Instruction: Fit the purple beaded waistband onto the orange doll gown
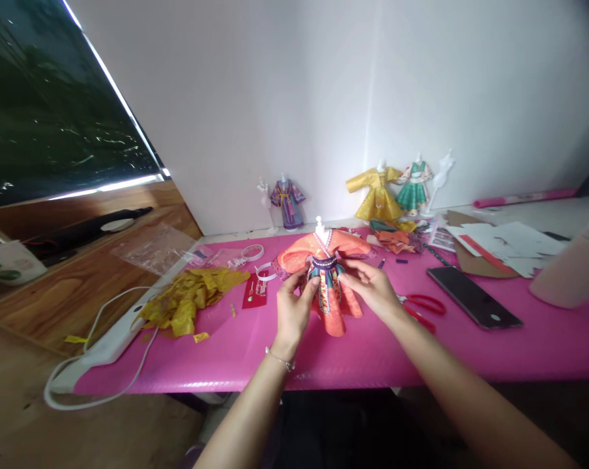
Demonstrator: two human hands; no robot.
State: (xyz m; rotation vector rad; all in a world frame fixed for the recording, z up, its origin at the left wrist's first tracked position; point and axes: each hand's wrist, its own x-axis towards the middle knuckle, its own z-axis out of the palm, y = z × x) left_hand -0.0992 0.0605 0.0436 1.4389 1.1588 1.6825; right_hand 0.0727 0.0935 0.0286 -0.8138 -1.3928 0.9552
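Observation:
An orange doll robe (330,324) with wide sleeves, beaded trim and a dark waist sash dresses a small white mannequin (319,226), upright in front of me. My left hand (294,303) grips the robe's left side just below the sash, thumb on the front. On the opposite side, my right hand (367,286) holds the skirt near the waist between thumb and fingers. The backs of the fingers are partly hidden by cloth. Red-handled scissors (424,305) lie beside my right wrist. Left of the robe is a red card (255,290) with small pieces on it.
Crumpled yellow fabric (187,296) and a white power strip (123,326) with a cable lie left on the pink table (216,365). A phone (473,296), papers (517,244) and a pale pink bottle (573,267) are right. Dressed mannequins, including a purple robe (288,203), stand behind.

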